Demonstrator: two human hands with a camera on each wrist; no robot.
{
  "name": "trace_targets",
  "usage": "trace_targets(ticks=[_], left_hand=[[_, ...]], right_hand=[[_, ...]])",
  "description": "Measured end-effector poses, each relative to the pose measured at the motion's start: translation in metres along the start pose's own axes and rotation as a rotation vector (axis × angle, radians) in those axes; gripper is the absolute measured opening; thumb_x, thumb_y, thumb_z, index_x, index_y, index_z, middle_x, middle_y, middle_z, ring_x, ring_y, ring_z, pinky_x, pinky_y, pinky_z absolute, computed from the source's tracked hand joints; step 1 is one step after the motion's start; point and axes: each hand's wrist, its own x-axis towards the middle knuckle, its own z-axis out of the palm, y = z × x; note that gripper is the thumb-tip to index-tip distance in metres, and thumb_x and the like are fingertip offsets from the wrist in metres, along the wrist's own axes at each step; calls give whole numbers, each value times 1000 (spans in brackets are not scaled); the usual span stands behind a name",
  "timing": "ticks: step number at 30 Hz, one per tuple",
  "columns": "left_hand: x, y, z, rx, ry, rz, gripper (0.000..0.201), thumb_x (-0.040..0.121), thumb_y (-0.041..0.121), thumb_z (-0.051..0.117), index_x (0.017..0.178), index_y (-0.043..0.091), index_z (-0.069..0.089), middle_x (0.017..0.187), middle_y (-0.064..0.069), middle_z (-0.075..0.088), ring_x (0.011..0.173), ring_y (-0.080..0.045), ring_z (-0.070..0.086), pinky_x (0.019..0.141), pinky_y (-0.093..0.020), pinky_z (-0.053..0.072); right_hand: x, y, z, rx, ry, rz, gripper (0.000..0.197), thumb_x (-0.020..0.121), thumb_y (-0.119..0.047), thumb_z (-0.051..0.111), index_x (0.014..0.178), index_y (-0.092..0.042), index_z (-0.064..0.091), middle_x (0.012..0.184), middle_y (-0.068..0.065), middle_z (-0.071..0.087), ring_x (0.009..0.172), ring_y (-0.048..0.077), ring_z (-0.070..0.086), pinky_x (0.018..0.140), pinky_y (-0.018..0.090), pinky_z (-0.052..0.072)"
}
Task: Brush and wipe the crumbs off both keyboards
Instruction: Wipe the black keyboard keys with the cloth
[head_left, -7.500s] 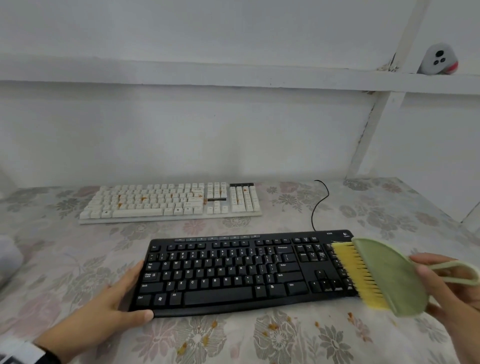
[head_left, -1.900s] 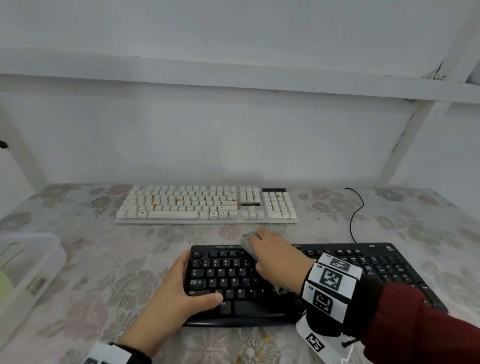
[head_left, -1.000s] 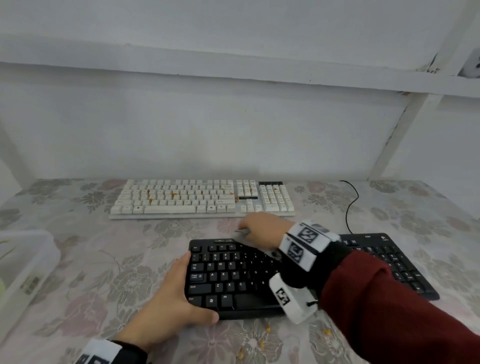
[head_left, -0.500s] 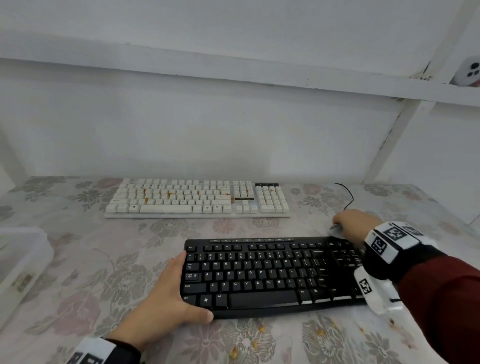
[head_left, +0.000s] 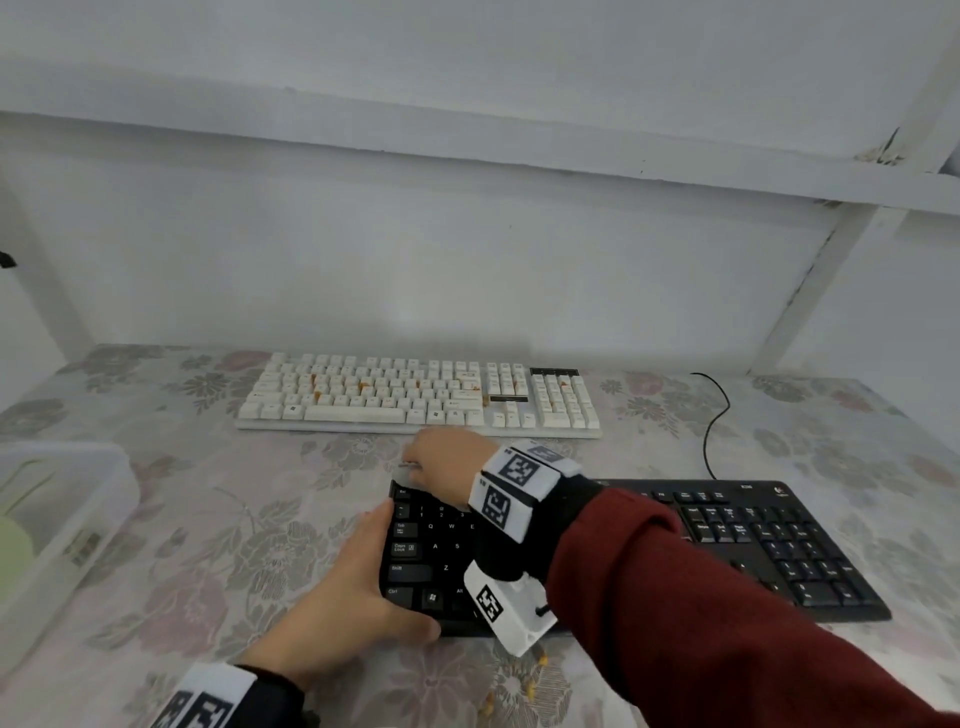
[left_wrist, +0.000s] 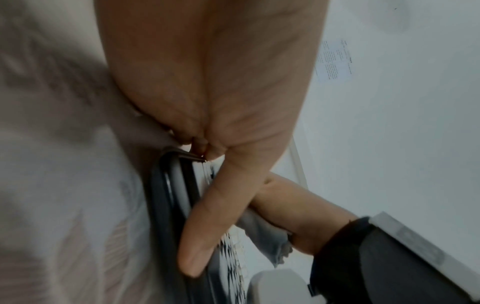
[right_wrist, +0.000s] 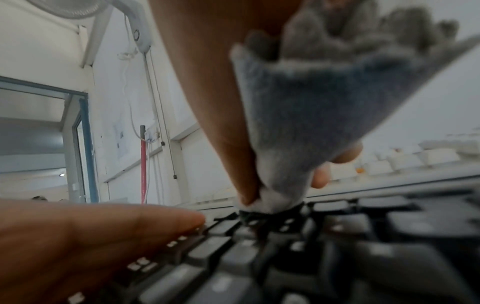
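- Right hand (head_left: 445, 457), pinching the grey cloth (right_wrist: 309, 115), has swept back from the black keyboard (head_left: 769, 551)'s far right corner to its far left corner.
- Left hand (head_left: 358, 587) still grips that keyboard's left edge.
- Wiping probably nearly done here; white keyboard (head_left: 415, 397) still crumbed.

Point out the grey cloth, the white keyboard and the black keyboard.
grey cloth (right_wrist: 311, 107): right wrist view, on its hanging fold.
white keyboard (head_left: 353, 414): head view, on the space bar.
black keyboard (head_left: 779, 545): head view, on the right-hand keys.

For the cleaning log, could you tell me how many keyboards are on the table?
2. The black keyboard lies nearest the person, partly covered by the right arm; the white keyboard, dotted with orange crumbs, sits behind it towards the wall.
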Motion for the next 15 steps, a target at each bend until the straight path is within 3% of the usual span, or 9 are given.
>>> trace_targets(ticks=[2,4,7,9,12,15], left_hand=[[-1,-1,0,-7,7,-1,78,49,0,75,103,48,47,108,9,61,91,0,63,79,-23,53],[-1,-3,-1,9,5,3,82,49,1,77,104,54,46,116,7,57,99,-1,61,80,-22,54],[-1,-7,-3,64,4,9,87,48,10,80,102,67,43,117,21,50,108,1,55,83,-20,50],[0,-9,-3,115,8,8,88,47,18,81,99,75,39,112,32,47,116,-1,48,95,-24,43],[0,-11,-4,167,-2,-7,91,46,23,81,103,76,35,109,38,46,123,-3,41,108,-38,36],[1,-11,-4,195,-4,-13,90,46,23,81,102,77,34,110,40,45,127,-4,38,111,-42,32]], right_hand=[[-7,8,4,17,45,-7,27,98,-14,44,112,1,63,118,12,60,106,26,60,82,31,45],[-20,22,7,69,88,-1,28,99,-21,43,108,-3,63,115,9,61,99,24,61,84,31,47],[-42,53,17,159,89,43,30,100,-33,39,85,-14,57,98,2,61,74,10,55,74,23,46],[-60,78,25,182,85,73,35,101,-38,37,77,-18,52,94,1,62,71,9,54,70,19,42],[-91,118,34,175,99,148,39,100,-40,35,104,-11,62,108,2,62,94,17,61,80,20,43],[-120,155,43,170,119,241,34,101,-32,36,122,-17,59,120,-3,56,104,14,57,90,20,40]])
